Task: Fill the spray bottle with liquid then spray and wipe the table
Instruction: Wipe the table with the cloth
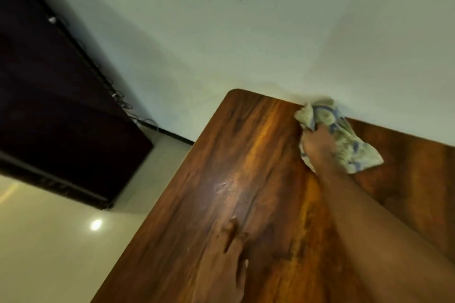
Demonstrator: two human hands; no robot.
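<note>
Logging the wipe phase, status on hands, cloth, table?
Right hand grips the cloth at the table's far edge by the wall. Left hand rests flat on the table. Spray bottle not in view. Nothing in the way.

The head view is dim and warm-toned, tilted sharply, with soft focus and motion blur throughout. A pale glare streak runs along the wooden worktop (246, 179), brightest just beyond the left hand (229, 261), which is smeared into the wood grain. Left of the worktop, a small round reflection of a lamp (96, 224) shines on the glossy floor (49, 241). The dark cabinet (61, 106) far left of the worktop is nearly black, without detail. Straight edges bow near the frame's borders.
</note>
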